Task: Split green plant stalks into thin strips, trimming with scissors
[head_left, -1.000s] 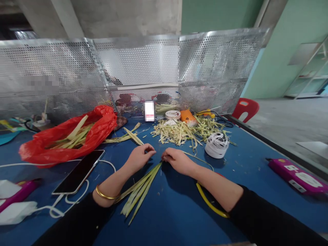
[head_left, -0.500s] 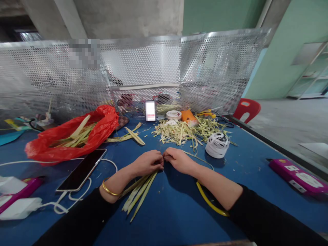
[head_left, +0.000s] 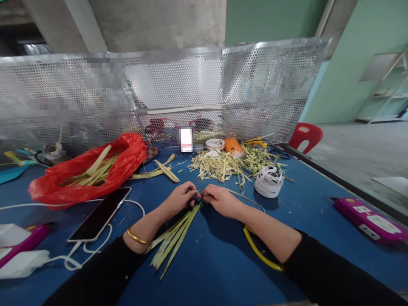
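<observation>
Several pale green leaf strips [head_left: 174,240] fan out toward me over the blue table, their narrow ends drawn together at my fingertips. My right hand [head_left: 221,201] is closed in a pinch on that gathered end. Just left of it, my left hand [head_left: 182,198], with a gold bangle at the wrist, has thumb and fingers pinched close above the strips. What those left fingers hold is too small to tell. A thin greenish strand [head_left: 244,196] runs behind my right hand, and a yellow curved tube [head_left: 259,254] lies partly under my right forearm.
Leaf scraps [head_left: 219,165] are heaped beyond my hands, with a white coil of strip [head_left: 269,182] at their right. A red plastic bag [head_left: 47,187] holding leaves and a cabled phone [head_left: 100,214] lie left. Purple power strip [head_left: 366,219] sits right. A perforated metal screen [head_left: 181,80] closes the back.
My left hand has lifted slightly and its fingers have opened up from the strips, baring more of their gathered end. My right hand stays almost in place. The view has shifted a little.
</observation>
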### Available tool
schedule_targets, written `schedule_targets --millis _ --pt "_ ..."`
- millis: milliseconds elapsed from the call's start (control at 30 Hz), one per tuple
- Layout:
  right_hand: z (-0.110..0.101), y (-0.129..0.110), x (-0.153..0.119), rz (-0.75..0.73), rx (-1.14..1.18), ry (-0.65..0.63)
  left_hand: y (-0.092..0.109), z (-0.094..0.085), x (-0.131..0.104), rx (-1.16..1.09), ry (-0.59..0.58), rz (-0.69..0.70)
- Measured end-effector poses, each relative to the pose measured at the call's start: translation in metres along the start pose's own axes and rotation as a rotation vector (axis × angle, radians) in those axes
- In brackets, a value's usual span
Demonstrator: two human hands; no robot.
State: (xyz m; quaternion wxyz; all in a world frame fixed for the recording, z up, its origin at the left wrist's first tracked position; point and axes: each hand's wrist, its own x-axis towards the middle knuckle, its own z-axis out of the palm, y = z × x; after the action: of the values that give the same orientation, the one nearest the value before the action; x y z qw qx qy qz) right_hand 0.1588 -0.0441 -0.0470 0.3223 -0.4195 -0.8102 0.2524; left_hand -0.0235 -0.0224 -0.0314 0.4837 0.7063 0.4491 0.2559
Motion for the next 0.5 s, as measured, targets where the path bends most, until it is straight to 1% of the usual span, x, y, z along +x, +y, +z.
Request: schedule_targets --millis 100,167,333,433,500 --pt "-0.0009 -0.0007 -0.0006 -0.018 0.011 -0.014 -0.0008 0.0048 -0.0005 -0.068 0.035 0.002" --pt "-0.0009 -0.0014 -0.0013 -0.034 0.023 -0.031 -0.0005 0.0068 -0.0020 -0.044 0.044 -0.006" --pt "-0.0001 -0.0047 -0.0028 -0.064 0.067 -0.086 0.0028 0.0090 -0.0083 0.041 0.019 -0.108" --pt "-0.0012 -0.0065 -0.0021 -0.055 0.073 -0.049 0.0051 0.0091 -0.0099 0.005 0.035 -0.144" --pt "-0.0020 -0.0074 -0.0013 0.027 0.143 0.008 0.0066 0.0090 -0.0097 -0.040 0.027 -0.177"
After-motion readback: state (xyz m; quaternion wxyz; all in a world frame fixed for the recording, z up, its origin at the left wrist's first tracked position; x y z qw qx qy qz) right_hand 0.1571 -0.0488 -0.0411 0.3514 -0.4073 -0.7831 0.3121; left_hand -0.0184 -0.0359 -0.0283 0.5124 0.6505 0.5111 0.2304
